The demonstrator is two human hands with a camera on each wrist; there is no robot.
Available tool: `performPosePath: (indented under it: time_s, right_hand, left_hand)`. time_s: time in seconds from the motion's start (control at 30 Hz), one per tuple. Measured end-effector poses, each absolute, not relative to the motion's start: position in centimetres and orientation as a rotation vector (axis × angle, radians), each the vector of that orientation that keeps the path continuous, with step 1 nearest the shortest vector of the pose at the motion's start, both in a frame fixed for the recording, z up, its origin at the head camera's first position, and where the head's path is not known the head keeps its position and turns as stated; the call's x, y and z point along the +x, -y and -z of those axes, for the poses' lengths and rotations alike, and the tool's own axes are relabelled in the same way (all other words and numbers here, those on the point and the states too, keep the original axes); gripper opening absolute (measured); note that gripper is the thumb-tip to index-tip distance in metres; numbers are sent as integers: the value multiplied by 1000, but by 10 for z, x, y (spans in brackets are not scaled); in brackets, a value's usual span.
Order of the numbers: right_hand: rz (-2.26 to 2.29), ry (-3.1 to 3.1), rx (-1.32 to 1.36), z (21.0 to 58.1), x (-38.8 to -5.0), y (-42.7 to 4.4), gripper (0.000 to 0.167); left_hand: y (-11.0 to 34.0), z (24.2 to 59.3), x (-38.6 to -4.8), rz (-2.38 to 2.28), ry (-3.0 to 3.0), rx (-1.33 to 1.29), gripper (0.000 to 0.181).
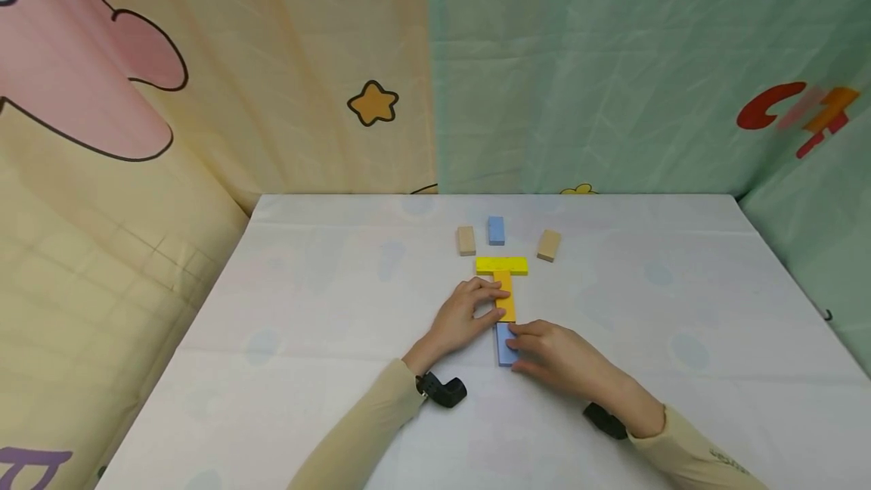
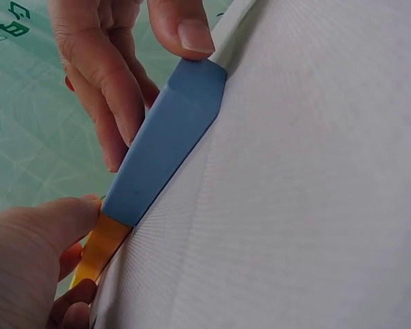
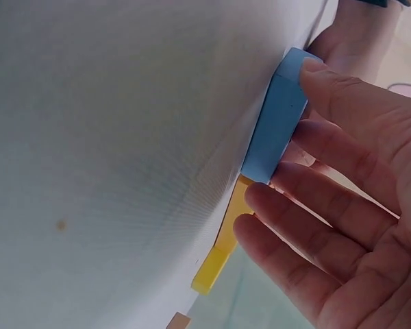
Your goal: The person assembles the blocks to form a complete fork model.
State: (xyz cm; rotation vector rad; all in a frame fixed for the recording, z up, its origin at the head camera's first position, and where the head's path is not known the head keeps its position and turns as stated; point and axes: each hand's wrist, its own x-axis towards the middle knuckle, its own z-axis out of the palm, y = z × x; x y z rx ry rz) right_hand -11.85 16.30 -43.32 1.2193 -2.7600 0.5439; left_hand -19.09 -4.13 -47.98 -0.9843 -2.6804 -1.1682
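On the white table a blue block, an orange block and a yellow block lie end to end, the yellow one crosswise at the far end like a T. My left hand rests its thumb and fingertips on the orange block; in the left wrist view its thumb is by the seam with the blue block. Around the blue block my right hand has its thumb at the near end and fingers at the far part. The right wrist view shows that thumb on the blue block's end.
Beyond the yellow block stand a small blue block, a wooden block to its left and another wooden block to its right. Printed curtains hang behind the white tabletop.
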Motion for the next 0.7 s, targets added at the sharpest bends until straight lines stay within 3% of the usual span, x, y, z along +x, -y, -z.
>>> performPosePath:
  time_s: [0.7]
  right_hand:
    - [-519, 2704, 1224, 435, -121, -163, 31]
  left_hand:
    - [41, 475, -189, 1182, 2683, -982, 31]
